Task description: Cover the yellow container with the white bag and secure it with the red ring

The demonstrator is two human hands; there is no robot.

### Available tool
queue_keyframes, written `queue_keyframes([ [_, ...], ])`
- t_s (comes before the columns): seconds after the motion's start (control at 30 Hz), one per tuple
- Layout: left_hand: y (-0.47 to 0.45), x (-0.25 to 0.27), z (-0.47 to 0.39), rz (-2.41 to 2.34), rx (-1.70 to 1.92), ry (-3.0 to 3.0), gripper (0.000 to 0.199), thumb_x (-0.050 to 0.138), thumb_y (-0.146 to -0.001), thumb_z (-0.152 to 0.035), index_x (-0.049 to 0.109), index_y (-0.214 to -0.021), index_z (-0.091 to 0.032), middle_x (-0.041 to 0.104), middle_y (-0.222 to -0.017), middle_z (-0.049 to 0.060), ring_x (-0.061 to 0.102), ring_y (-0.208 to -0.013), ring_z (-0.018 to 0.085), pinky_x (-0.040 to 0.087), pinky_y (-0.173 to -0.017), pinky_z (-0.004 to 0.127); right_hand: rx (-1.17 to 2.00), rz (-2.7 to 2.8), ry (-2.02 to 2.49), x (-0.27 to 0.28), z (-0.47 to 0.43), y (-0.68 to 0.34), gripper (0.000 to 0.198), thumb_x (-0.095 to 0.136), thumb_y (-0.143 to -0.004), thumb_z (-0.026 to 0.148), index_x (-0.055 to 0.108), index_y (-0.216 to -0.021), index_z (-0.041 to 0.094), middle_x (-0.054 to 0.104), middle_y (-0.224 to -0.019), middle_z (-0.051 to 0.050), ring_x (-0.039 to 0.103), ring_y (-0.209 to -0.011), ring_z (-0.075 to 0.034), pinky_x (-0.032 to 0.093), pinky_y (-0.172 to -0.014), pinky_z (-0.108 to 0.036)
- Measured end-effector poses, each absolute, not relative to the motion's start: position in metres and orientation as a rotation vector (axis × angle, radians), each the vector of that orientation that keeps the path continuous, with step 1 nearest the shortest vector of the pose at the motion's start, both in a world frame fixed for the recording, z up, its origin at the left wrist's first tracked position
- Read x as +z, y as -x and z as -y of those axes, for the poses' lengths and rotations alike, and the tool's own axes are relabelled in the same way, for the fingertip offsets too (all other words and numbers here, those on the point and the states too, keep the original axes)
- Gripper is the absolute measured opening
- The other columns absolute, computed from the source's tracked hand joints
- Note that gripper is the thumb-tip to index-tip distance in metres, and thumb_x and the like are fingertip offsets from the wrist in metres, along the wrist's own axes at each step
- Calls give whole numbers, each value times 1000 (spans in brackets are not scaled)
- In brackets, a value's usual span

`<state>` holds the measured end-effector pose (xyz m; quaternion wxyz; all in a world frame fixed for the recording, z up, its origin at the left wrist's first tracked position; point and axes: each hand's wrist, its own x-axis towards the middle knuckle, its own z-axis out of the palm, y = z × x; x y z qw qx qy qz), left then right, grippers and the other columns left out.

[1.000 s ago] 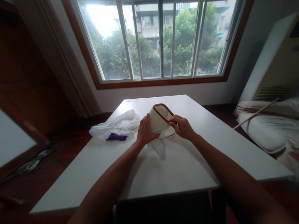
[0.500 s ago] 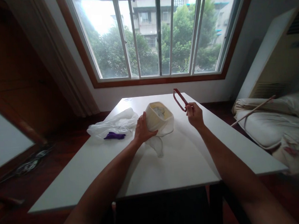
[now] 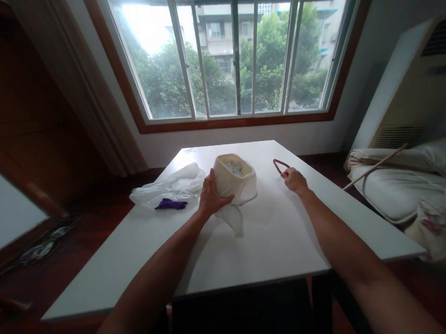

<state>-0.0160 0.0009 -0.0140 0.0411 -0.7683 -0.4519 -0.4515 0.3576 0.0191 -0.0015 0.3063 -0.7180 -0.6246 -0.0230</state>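
Observation:
A small cream-coloured bin [image 3: 227, 181] with a rounded, squarish rim stands on the white table [image 3: 274, 245]. A thin translucent plastic bag lines it, and the bag's loose end [image 3: 232, 221] hangs over the near side onto the tabletop. My left hand [image 3: 212, 195] grips the bin's left side, its thumb pointing right across the front. To the right of the bin, my right hand [image 3: 294, 180] is closed on one end of a reddish-brown ring [image 3: 277, 164], a narrow frame with rounded corners. My fingers hide part of this ring.
Left of the bin lie a crumpled white plastic bag [image 3: 174, 183] and a rolled purple bag [image 3: 171, 204]. A white padded sofa [image 3: 385, 186] with a thin stick [image 3: 376, 166] across it is at the right. Behind the table is a window [image 3: 238, 121].
My right hand has lowered the ring from raised and upright to a flatter tilt near the tabletop, slightly rightward. My left hand stays on the bin.

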Motion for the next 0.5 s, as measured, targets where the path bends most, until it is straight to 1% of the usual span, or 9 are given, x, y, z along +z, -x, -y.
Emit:
queue_keyframes([
  [0.2, 16, -15, -2, 1410, -1412, 2358, 134, 80, -60, -58, -3, -156, -18, 37, -144, 19, 39, -134, 38, 39, -109, 53, -28, 1801, 2035, -6, -24, -352, 23, 57, -90, 38, 69, -89, 18, 68, -107, -13, 64, -92, -23, 43, -71, -31],
  [0.37, 16, -14, -1, 1423, -1427, 2372, 134, 81, -59, -56, -4, -156, -19, 38, -144, 18, 40, -134, 38, 39, -108, 54, 55, 1919, 2117, -10, -25, -352, 21, 65, -84, 37, 72, -78, 18, 72, -95, -12, 65, -92, -24, 45, -76, -31],
  [0.43, 15, -13, 0, 1433, -1437, 2390, 134, 81, -59, -56, -4, -157, -21, 37, -144, 18, 39, -135, 38, 38, -109, 54, 40, 1920, 2104, -9, -24, -350, 23, 67, -82, 40, 73, -82, 17, 72, -97, -13, 66, -94, -25, 46, -79, -32],
  [0.5, 13, -14, 1, 1482, -1470, 2414, 134, 81, -59, -57, -4, -157, -21, 37, -145, 18, 38, -136, 39, 38, -110, 55, 13, 1924, 2019, -4, -21, -343, 30, 69, -80, 43, 72, -95, 17, 70, -106, -13, 65, -99, -25, 47, -82, -32],
])
